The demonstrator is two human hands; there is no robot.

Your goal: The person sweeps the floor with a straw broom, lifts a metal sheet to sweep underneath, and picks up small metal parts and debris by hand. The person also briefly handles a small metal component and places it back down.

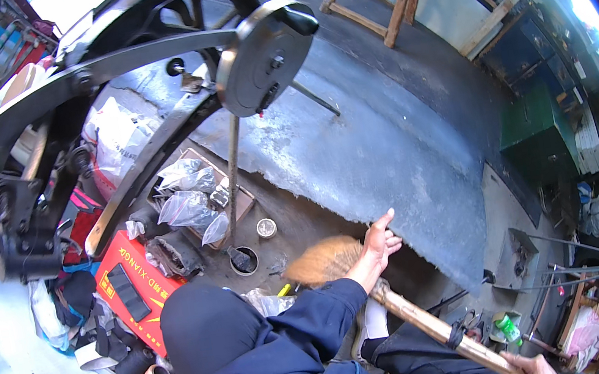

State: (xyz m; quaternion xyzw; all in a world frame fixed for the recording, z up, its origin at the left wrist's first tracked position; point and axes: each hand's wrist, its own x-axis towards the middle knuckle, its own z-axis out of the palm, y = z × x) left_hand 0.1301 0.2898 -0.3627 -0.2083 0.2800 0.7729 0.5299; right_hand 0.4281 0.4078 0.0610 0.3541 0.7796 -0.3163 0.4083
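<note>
My right hand (530,369), cut by the lower edge, is wrapped round the wooden handle of a straw broom (429,318). The handle slants up to the left, and its tan bristles (317,261) spread over the floor beyond my left forearm. My left hand (380,246) is at the ragged edge of a large grey sheet or mat (379,153). Its fingers are curled at that edge and the thumb sticks out over the surface. A dark gap shows beneath the mat's edge on both sides of this hand.
At the left stands a black machine with a round metal wheel (259,62). Near it are a tray of plastic bags (189,191), a small pot (244,262) and a red box (137,286) carrying a phone (128,292). A green box (537,134) and wooden-legged table (403,0) stand right.
</note>
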